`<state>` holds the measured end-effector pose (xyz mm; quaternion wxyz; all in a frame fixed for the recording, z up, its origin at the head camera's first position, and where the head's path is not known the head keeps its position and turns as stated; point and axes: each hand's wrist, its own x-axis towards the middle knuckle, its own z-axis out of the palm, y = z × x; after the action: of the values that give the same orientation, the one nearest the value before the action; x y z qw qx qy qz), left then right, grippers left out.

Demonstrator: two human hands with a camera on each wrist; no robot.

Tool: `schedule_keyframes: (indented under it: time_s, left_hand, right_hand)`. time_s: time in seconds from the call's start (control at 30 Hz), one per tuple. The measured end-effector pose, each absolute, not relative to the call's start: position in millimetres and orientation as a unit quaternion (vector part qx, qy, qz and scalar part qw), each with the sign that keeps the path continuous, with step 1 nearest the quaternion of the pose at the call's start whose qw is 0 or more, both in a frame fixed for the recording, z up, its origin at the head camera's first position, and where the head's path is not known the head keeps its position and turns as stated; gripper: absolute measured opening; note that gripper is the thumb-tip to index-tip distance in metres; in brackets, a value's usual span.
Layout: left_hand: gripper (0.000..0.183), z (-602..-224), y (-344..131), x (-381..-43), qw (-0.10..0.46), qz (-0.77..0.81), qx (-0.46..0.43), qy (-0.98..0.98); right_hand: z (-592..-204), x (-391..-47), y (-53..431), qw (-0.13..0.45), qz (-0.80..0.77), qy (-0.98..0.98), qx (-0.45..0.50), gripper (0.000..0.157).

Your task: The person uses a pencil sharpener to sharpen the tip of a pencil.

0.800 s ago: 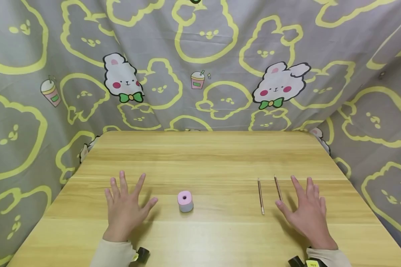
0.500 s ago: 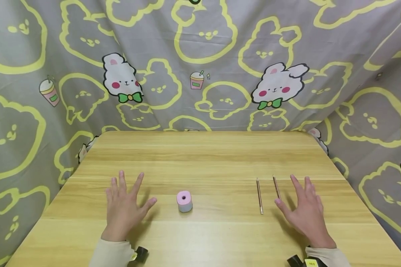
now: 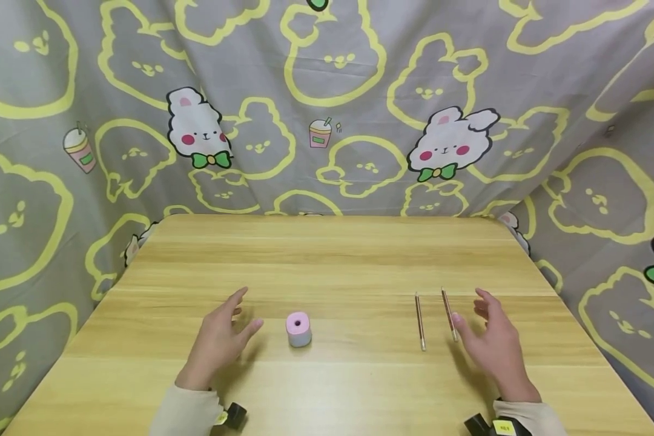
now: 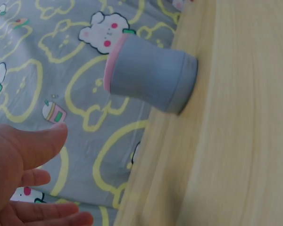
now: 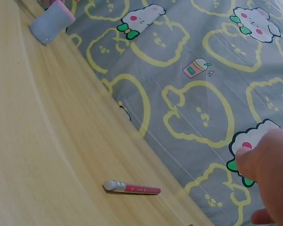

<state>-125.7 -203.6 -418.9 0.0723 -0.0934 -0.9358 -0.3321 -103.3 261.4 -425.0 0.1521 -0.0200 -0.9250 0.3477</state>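
Note:
A pencil sharpener [image 3: 300, 338] with a pink top, a round hole in it and a grey body stands upright on the table. To its left hovers my left hand [image 3: 217, 345], thumb apart from the fingers, holding nothing. In the left wrist view the sharpener [image 4: 148, 73] is apart from that hand [image 4: 4, 165]. Two slim pencils lie side by side at the right, a left pencil [image 3: 420, 324] and a right pencil [image 3: 447, 310]. My right hand [image 3: 496, 348] is just beside the right pencil, also holding nothing. One pencil's white eraser end [image 5: 112, 185] shows in the right wrist view.
The wooden table [image 3: 327, 254] reaches back to a grey curtain [image 3: 272, 72] with yellow outlines and white rabbits. The curtain also runs along both sides. A black wrist camera [image 3: 235, 415] is strapped by the left sleeve, another device [image 3: 496, 426] by the right.
Both hands were spread flat with fingers apart; they have turned with palms facing inward and fingers relaxed. The left hand has come nearer the sharpener. The sharpener and pencils stay put.

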Motion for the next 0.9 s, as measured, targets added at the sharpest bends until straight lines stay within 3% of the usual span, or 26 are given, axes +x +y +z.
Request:
schedule_keyframes:
  time_s: [0.23,0.47,0.9]
  left_hand:
    - [0.063,-422,-186,-127,0.056,-0.404,-0.108,-0.907]
    - [0.066,-428,-163,-127,0.037,-0.436,-0.102,-0.894]
    - [0.068,-433,-144,-128,0.008,-0.440,-0.101,-0.892]
  right_hand:
    - [-424,-105,256,0.157,0.375,-0.913,-0.024,0.062]
    - [-424,-108,246,0.153,0.388,-0.908,-0.048,0.057]
    - [-426,-118,224,0.073,0.387,-0.918,-0.054,0.057]
